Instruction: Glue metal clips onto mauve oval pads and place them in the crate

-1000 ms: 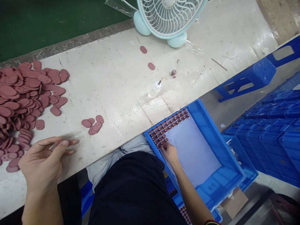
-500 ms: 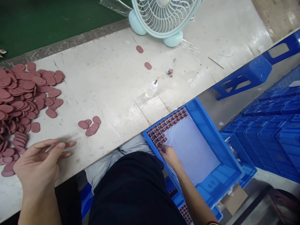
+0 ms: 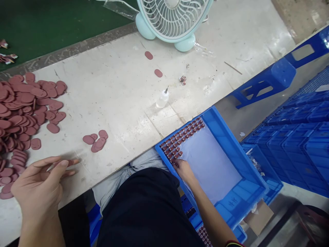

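Observation:
Over the table's near left part, my left hand pinches a flat reddish-brown oval piece between thumb and fingers. A big heap of such oval pieces lies beyond and left of it; a small cluster is to its right. My right hand reaches into a blue tray with its fingers closed and pointing down at the end of the rows. Small reddish-brown pieces with shiny bits stand there in tight rows. Its fingers mostly hide what they hold.
A squeeze bottle with a needle tip stands on the white table. Farther back are a light-blue fan and two loose ovals. Stacked blue crates and a blue plastic stool are at the right.
The view has shifted slightly, so the table things appear a little farther left. Both hands keep nearly the same pose; the right stays at the end of the rows.

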Available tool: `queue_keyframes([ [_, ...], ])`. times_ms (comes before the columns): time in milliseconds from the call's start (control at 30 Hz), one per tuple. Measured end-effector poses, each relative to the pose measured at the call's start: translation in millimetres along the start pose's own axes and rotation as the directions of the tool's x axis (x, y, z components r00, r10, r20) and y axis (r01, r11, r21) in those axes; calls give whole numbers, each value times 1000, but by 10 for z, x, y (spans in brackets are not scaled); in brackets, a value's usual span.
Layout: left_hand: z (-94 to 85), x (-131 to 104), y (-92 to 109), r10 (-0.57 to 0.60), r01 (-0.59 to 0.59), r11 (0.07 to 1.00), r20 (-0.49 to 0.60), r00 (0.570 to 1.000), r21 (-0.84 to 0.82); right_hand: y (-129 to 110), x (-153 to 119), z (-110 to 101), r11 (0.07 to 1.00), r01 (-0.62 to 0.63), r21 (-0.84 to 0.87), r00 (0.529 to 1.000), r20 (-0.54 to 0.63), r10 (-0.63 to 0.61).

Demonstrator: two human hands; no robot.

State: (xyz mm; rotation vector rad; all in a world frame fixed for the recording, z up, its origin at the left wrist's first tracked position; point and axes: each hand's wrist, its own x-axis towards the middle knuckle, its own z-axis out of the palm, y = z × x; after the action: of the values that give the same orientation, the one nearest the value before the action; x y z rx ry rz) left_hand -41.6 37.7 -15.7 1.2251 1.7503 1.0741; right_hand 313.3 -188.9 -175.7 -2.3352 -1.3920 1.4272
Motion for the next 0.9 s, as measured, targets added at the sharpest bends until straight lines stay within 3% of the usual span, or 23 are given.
queue_keyframes([
  [133, -19, 28, -52, -11, 12, 1000, 13, 1000, -15, -74, -28, -81, 998, -47, 34, 999, -14, 48],
  [233, -35, 46, -119, -7, 7, 1000, 6, 1000, -28, -218, -110, -274, 997, -49, 65, 996, -71, 53],
  [367, -78, -2, -207, -75, 76, 993, 18, 997, -92, -642, -365, -719, 989, 87, 122, 978, -200, -61],
  [467, -78, -27, -268, -69, 80, 980, 71, 995, -183, -1127, -546, -1103, 939, 236, 249, 951, -260, -169],
  [533, -63, -17, -298, -38, 52, 968, 61, 997, -247, -1601, -568, -1331, 866, 372, 336, 917, -280, -285],
  [633, -62, -2, -307, -3, 22, 937, 54, 999, -348, -2652, -334, -1520, 778, 579, 246, 813, -248, -527],
  [733, -104, -2, -303, 18, -1, 902, 36, 999, -433, -3909, 318, -1501, 705, 702, -95, 679, -206, -704],
  [833, -132, 2, -335, 8, 16, 867, 45, 999, -498, -4979, 1177, -1461, 665, 688, -290, 627, -224, -746],
  [900, -108, 12, -390, -17, 48, 830, 61, 998, -556, -5470, 1666, -1477, 648, 642, -411, 607, -244, -756],
])
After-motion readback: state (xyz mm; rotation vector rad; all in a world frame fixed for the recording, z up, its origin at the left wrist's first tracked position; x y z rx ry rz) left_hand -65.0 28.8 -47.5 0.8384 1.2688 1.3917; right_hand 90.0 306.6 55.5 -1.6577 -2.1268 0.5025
